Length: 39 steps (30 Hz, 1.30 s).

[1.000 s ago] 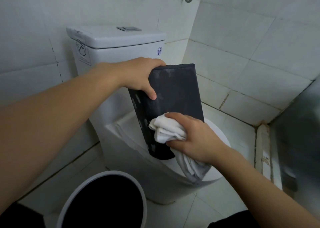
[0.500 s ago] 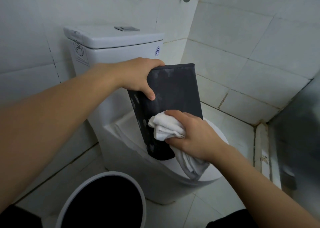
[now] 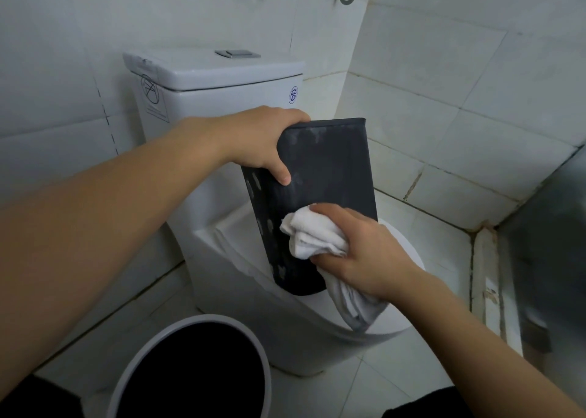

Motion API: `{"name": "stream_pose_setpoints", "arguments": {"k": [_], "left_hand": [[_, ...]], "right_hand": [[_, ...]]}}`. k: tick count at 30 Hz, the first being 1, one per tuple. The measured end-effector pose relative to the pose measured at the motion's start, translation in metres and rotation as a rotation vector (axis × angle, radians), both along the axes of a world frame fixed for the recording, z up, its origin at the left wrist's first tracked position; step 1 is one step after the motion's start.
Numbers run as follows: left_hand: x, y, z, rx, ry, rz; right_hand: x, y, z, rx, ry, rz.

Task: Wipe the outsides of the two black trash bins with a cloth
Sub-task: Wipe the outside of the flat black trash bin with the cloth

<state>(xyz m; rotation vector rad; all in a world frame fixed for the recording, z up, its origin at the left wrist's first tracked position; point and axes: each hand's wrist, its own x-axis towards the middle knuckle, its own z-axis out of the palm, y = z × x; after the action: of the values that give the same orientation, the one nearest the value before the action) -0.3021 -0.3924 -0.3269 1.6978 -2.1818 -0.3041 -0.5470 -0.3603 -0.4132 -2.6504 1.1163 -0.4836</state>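
**Bin balanced on the toilet lid could slip**

At centre frame, your left hand [image 3: 263, 145] grips the top rim of the black bin [image 3: 329, 176], which stands tilted on the toilet [image 3: 285, 322]. Your right hand [image 3: 364, 252] clutches the white cloth [image 3: 312, 235] against its side. Push too hard and the base may skid off. A second, round bin [image 3: 190, 370] waits at lower left, seemingly unwiped.

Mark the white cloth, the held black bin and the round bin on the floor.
white crumpled cloth [image 3: 312, 237]: head view, on the bunched folds.
black rectangular plastic bin [image 3: 333, 164]: head view, on its broad outer side.
round white-rimmed bin [image 3: 144, 354]: head view, on its left rim.
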Motion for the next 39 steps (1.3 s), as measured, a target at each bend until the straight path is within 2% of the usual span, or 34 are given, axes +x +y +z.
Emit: {"name": "stream_pose_setpoints", "arguments": {"k": [5,11,16,23,28,32,39], "left_hand": [[0.003,-0.002,-0.001,0.010,0.071,0.046],[0.016,-0.008,-0.018,0.030,0.174,0.161],[0.033,-0.008,-0.024,0.071,0.236,0.227],[0.000,-0.011,0.017,-0.025,0.035,0.190],[-0.018,-0.013,0.038,0.005,-0.117,0.186],[-0.036,-0.020,0.046,-0.007,-0.172,0.123],[-0.059,-0.027,0.063,0.189,-0.280,-0.015]], "right_hand": [[-0.022,0.008,-0.016,0.024,0.095,-0.007],[-0.018,0.004,-0.016,0.075,-0.073,-0.087],[-0.021,-0.004,-0.005,0.080,-0.235,-0.258],[-0.017,-0.009,0.000,0.029,-0.274,-0.315],[-0.022,-0.014,0.012,0.028,-0.418,-0.301],[-0.017,-0.019,0.024,0.060,-0.477,-0.270],[-0.024,-0.029,0.024,0.181,-0.572,-0.273]]}}
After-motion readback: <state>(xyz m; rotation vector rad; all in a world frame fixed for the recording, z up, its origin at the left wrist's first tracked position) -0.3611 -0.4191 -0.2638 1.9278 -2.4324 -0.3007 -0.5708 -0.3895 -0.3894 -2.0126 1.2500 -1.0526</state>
